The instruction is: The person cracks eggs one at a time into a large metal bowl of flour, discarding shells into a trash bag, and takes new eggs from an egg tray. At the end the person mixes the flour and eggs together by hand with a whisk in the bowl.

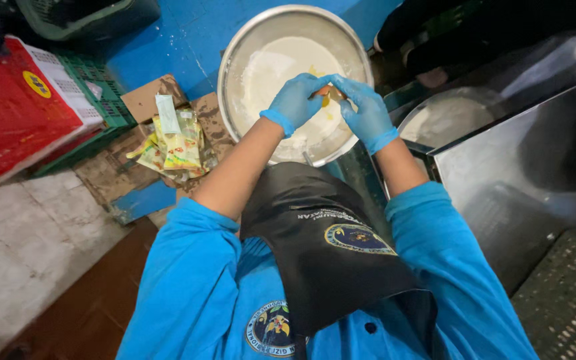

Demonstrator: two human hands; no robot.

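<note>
Both hands in blue gloves meet above the wide round metal bowl of pale white batter. The left hand and right hand have their fingers pinched shut on a small yellow-orange packet held between them, right over the batter. Down on the floor to the left, a heap of yellow-green sachets lies on a torn piece of brown cardboard. Further left stand a green plastic crate and a red crate.
</note>
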